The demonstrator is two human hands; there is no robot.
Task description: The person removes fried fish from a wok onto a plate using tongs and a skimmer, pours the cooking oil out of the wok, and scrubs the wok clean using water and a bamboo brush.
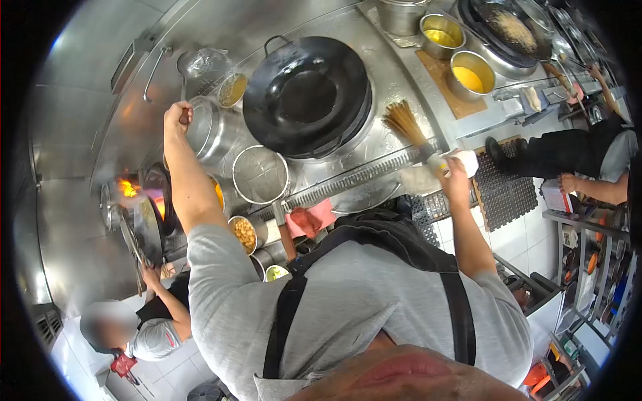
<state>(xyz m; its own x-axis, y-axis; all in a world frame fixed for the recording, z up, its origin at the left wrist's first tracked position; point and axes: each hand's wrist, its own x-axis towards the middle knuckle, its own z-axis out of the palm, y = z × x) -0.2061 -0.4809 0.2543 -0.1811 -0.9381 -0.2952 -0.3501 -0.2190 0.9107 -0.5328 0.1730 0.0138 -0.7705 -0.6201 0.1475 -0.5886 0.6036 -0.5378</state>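
Note:
My left hand (177,116) is closed around the wooden end of a metal ladle (187,65) at the upper left. Clear plastic lies by the ladle's bowl. My right hand (457,175) grips the handle end of a bamboo brush (408,125), its bristles pointing up and left over the steel stove top. Beside that hand is a white object (469,163) that I cannot make out. Between my hands sits a black wok (306,97), which looks empty, with a round mesh strainer (261,175) below it.
Pots of yellow liquid (471,72) stand on a board at the upper right, near another wok (511,30). Flames (128,188) burn at the left, where a co-worker (160,331) holds utensils. Another person (595,157) is at the right. A chickpea-like food bowl (243,234) is near my left arm.

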